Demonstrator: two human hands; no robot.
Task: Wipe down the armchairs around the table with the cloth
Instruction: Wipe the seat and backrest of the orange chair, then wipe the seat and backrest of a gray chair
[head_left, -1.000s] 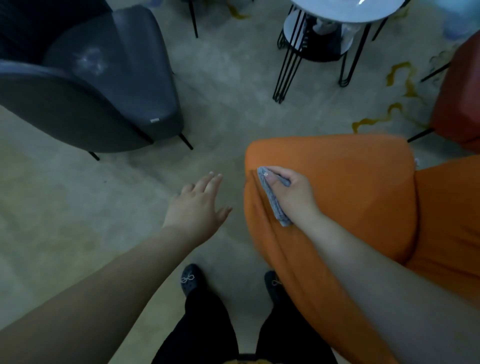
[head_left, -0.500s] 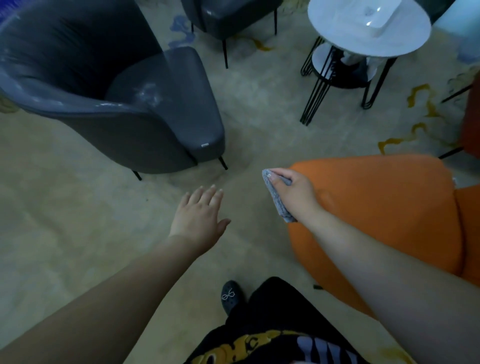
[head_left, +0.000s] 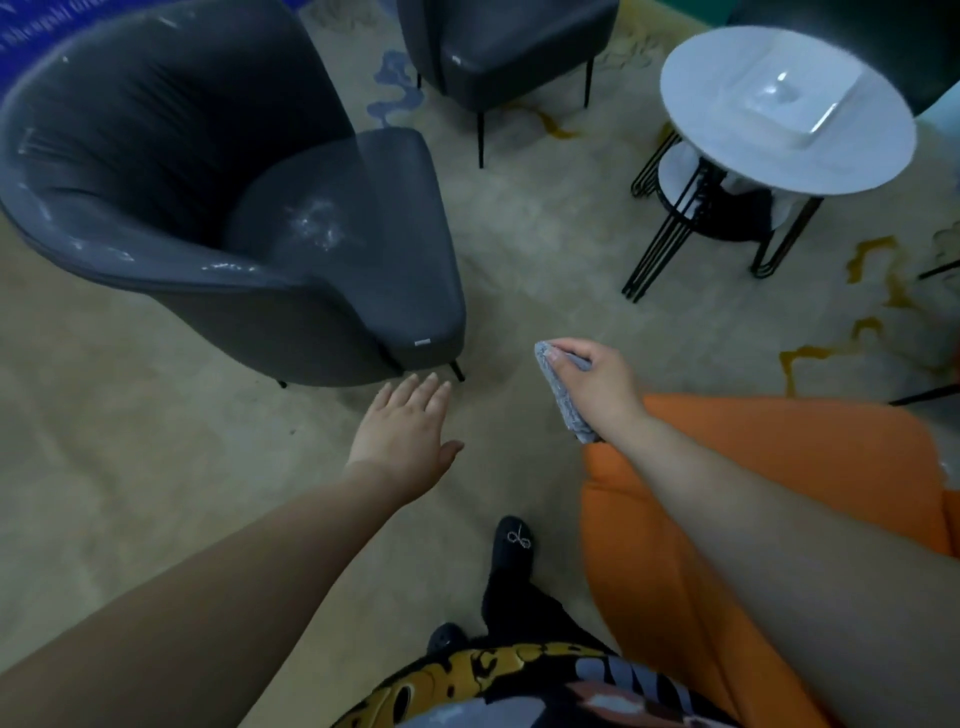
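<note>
My right hand grips a folded grey cloth in the air, just left of the orange armchair that fills the lower right. My left hand hovers flat with straight fingers and holds nothing, a little in front of the dark grey armchair at the upper left. A second dark grey armchair stands at the top centre. The round white table on black wire legs is at the upper right.
A white square dish lies on the table top. Beige carpet with yellow and blue marks covers the floor between the chairs. My black shoe and trouser leg are at the bottom centre.
My right hand has lifted the cloth off the orange armchair and moved left of it. The view has swung up and left, bringing the grey armchairs and table further into sight.
</note>
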